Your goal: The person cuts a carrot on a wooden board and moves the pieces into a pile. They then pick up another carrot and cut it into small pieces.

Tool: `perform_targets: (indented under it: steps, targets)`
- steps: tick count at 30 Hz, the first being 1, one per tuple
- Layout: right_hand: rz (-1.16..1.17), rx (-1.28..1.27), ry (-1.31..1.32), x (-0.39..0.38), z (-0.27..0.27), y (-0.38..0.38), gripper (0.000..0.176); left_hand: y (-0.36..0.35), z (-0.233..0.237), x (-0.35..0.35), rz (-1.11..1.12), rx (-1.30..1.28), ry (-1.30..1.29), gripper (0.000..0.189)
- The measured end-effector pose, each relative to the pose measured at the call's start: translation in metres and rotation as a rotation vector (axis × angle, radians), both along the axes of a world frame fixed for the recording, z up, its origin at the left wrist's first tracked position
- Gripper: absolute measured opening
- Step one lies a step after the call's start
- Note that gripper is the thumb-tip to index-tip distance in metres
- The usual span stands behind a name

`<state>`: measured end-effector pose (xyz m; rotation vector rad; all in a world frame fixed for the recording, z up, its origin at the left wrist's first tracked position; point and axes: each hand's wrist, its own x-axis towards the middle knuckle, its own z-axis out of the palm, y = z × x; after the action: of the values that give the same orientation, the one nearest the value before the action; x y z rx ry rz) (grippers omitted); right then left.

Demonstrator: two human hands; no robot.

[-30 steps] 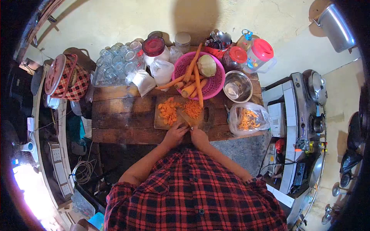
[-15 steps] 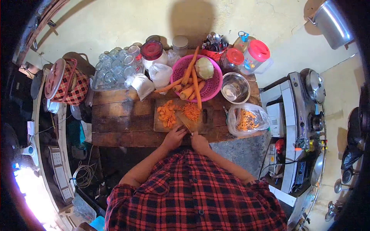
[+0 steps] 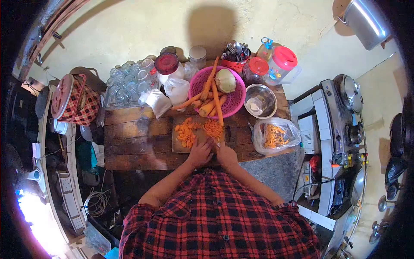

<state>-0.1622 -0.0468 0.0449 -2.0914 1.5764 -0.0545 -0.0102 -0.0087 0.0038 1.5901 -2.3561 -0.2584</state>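
A wooden cutting board [image 3: 180, 148] lies near the table's front edge. Carrot slices [image 3: 186, 133] cover its left part, and thin carrot strips [image 3: 213, 128] are heaped on its right. My left hand [image 3: 200, 154] rests on the board's front with bent fingers pressed together beside the strips; whatever is under the fingertips is hidden. Just to the right, my right hand [image 3: 226, 154] is closed round a knife's handle. Only a little of the knife [image 3: 216, 147] shows between the hands. Behind the board, a pink basket [image 3: 239, 100] holds whole carrots [image 3: 208, 107] and a pale round vegetable [image 3: 225, 80].
Right of the board are a plastic bag [image 3: 293, 137] with carrot pieces and a steel bowl [image 3: 274, 102]. Glass cups on a tray [image 3: 113, 104], white bags [image 3: 158, 103] and lidded jars [image 3: 167, 64] line the back. A stove [image 3: 332, 101] stands at the right.
The knife blade, which lay visible across the board, is now mostly hidden by my hands. My left hand has shifted its fingers up toward the carrot strips. The whole view has tilted slightly.
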Motion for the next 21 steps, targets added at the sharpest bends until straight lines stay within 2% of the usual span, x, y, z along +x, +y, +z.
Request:
perform_targets:
  steps: [2, 6, 8, 9, 11, 15, 18, 21]
  targets:
    - [0.010, -0.018, -0.048, -0.008, 0.000, 0.000, 0.028, -0.009, -0.001, 0.000, 0.039, -0.109, -0.020, 0.046]
    - [0.005, -0.016, -0.096, -0.025, 0.005, 0.005, 0.029, -0.035, -0.002, 0.029, 0.083, -0.017, -0.022, 0.042]
    - [0.025, 0.002, -0.054, -0.029, 0.002, 0.006, 0.029, -0.056, 0.010, 0.047, 0.350, -0.179, 0.101, 0.036]
    - [0.050, 0.021, -0.012, -0.031, 0.001, 0.007, 0.030, -0.064, 0.014, 0.054, 0.346, -0.178, 0.102, 0.036]
    - [0.085, 0.022, -0.024, -0.032, 0.002, 0.008, 0.030, -0.076, 0.017, 0.066, 0.539, -0.082, -0.028, 0.032]
    - [0.119, 0.056, 0.018, -0.026, -0.006, 0.002, 0.030, -0.088, 0.011, 0.076, 0.501, -0.034, -0.095, 0.031]
    - [0.049, 0.054, -0.007, -0.023, -0.013, -0.002, 0.031, -0.091, -0.001, 0.080, 0.462, -0.070, -0.014, 0.029]
    - [0.052, 0.056, -0.003, -0.020, -0.009, -0.004, 0.031, -0.089, 0.000, 0.081, 0.480, 0.033, -0.003, 0.025]
